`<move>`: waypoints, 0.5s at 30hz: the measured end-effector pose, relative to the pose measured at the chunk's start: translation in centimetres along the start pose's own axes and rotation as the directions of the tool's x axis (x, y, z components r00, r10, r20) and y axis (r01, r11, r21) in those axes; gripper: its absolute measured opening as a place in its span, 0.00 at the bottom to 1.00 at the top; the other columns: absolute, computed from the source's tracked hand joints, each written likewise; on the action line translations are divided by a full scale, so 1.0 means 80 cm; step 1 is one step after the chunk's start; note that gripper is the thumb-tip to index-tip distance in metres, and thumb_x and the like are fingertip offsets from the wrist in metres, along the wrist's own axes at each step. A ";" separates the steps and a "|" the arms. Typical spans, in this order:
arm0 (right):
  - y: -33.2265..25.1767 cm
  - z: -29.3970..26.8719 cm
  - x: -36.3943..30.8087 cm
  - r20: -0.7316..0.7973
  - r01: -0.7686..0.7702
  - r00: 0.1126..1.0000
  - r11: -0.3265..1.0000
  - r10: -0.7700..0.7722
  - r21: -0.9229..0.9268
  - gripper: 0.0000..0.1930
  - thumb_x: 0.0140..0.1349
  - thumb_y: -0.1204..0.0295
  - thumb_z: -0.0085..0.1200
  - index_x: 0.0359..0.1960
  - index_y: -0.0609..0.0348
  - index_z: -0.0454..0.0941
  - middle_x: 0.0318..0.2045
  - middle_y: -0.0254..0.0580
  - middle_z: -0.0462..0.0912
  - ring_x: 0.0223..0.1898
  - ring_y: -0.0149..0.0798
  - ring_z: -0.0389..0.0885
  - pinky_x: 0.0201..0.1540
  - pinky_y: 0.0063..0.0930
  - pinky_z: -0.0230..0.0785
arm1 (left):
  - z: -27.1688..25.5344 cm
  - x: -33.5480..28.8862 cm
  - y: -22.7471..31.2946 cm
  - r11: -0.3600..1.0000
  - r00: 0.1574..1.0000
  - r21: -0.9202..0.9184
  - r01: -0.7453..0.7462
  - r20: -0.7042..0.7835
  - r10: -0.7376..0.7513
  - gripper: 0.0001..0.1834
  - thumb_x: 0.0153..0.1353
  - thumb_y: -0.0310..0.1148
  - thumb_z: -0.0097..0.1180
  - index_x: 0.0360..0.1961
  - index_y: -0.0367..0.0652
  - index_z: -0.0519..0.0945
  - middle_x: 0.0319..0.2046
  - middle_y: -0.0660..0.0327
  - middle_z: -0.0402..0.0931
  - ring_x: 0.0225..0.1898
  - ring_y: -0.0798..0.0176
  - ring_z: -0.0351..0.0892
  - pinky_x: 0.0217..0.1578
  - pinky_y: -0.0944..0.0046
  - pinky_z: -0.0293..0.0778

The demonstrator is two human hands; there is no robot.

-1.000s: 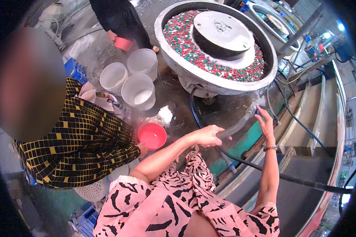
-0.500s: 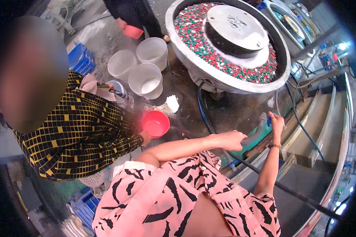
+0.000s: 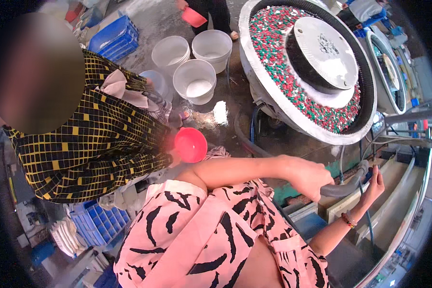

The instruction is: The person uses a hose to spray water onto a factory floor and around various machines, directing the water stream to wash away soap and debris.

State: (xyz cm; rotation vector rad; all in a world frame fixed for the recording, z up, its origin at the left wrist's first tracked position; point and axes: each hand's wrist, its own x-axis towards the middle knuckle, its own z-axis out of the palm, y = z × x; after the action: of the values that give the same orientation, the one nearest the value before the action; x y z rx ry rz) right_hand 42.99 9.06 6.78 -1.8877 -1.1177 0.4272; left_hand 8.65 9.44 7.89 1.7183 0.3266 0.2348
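A thick grey hose (image 3: 342, 190) curves up in front of me on the right. My left hand (image 3: 309, 178) is wrapped round it, thumb side toward the bend. Beside the hose's raised end, my right hand (image 3: 373, 185) is closed with a small blue part (image 3: 368, 175) at its fingers; its exact kind is partly hidden. A beaded bracelet (image 3: 349, 220) circles my right wrist. Just beyond the hose stands a large round tub (image 3: 317, 134) filled with small red, green and white pieces (image 3: 278, 62), with a pale round hub (image 3: 326, 53) at its centre.
At my left a co-worker in a black and yellow checked top (image 3: 115, 144) holds a red bowl (image 3: 191, 145). White buckets (image 3: 195, 81) stand on the wet floor. Wooden-sided troughs (image 3: 393, 192) lie to the right. Blue crates (image 3: 114, 38) sit left; another person stands behind the buckets.
Both my hands have moved right, and the left is farther along the hose, with the hose end now farther right. The whole view has shifted, bringing the tub to the right.
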 end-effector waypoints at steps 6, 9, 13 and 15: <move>-0.024 0.076 0.057 -0.020 0.164 0.987 0.974 -0.162 0.155 0.13 0.56 0.67 0.54 0.36 0.66 0.78 0.28 0.29 0.77 0.29 0.22 0.69 0.31 0.14 0.60 | -0.039 -0.011 -0.018 0.998 0.975 0.012 -0.065 -0.210 0.066 0.17 0.42 0.30 0.52 0.35 0.33 0.73 0.21 0.46 0.75 0.27 0.49 0.77 0.30 0.54 0.70; -0.038 0.107 0.097 0.052 0.156 0.986 0.985 -0.160 0.073 0.15 0.58 0.66 0.52 0.40 0.65 0.77 0.31 0.31 0.78 0.31 0.23 0.70 0.34 0.15 0.62 | -0.064 -0.007 -0.032 0.995 0.967 0.005 -0.102 -0.234 0.100 0.16 0.41 0.29 0.51 0.33 0.32 0.72 0.20 0.45 0.74 0.25 0.47 0.76 0.28 0.53 0.70; -0.064 0.155 0.118 0.124 0.191 0.973 0.981 -0.192 0.022 0.17 0.59 0.65 0.50 0.42 0.67 0.76 0.34 0.36 0.79 0.34 0.26 0.72 0.38 0.17 0.64 | -0.104 0.000 -0.056 0.994 0.967 -0.028 -0.103 -0.238 0.094 0.15 0.42 0.29 0.51 0.32 0.32 0.71 0.20 0.46 0.74 0.23 0.50 0.76 0.27 0.54 0.70; -0.061 0.174 0.138 0.081 0.237 0.970 0.968 -0.231 -0.085 0.17 0.59 0.64 0.50 0.42 0.67 0.75 0.34 0.38 0.79 0.34 0.27 0.72 0.39 0.18 0.64 | -0.125 0.004 -0.066 0.984 0.954 -0.053 -0.169 -0.258 0.150 0.14 0.43 0.30 0.51 0.32 0.32 0.71 0.20 0.47 0.74 0.23 0.51 0.76 0.27 0.55 0.70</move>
State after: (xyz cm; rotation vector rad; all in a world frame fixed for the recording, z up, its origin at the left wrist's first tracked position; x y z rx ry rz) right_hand 37.20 26.42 4.51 -1.8039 -1.4119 0.3144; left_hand 5.11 19.59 4.43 1.6436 0.3615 0.5822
